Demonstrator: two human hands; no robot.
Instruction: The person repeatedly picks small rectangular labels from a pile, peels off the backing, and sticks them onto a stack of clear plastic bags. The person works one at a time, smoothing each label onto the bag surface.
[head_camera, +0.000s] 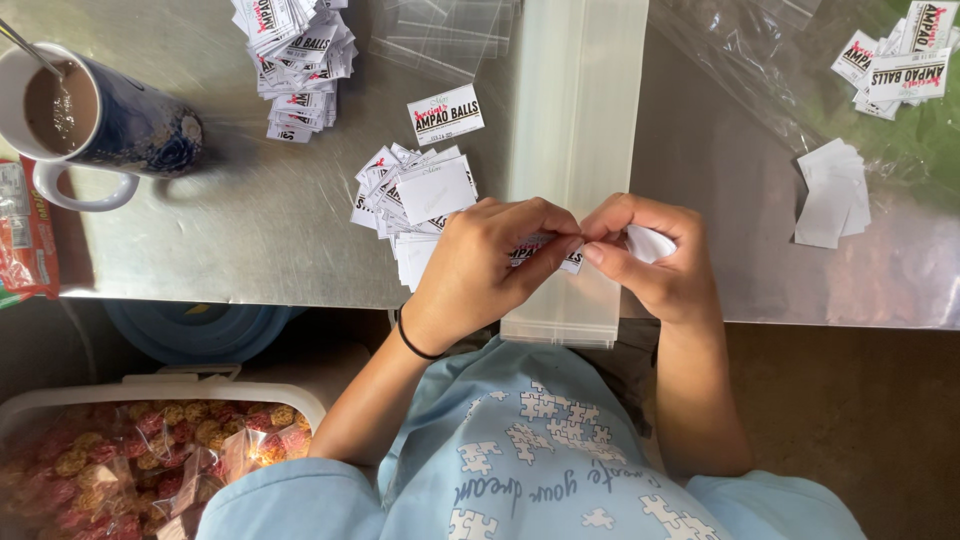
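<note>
My left hand (485, 265) and my right hand (650, 255) meet over the front edge of a steel table (250, 220). Both pinch one small white sticker label (545, 255) with black and red print, and the right fingers also hold its white backing paper (648, 243). Just left of my left hand lies a loose heap of the same labels (410, 200). Under my hands a stack of long clear plastic bags (575, 130) runs from the far edge to the near edge. A black band circles my left wrist.
A dark mug (95, 115) of brown drink with a spoon stands far left. More label stacks (298, 55) lie at the top, and others (900, 60) at the top right. Blank white papers (830, 195) sit right. Below the table stands a tub of wrapped puffed balls (150, 450).
</note>
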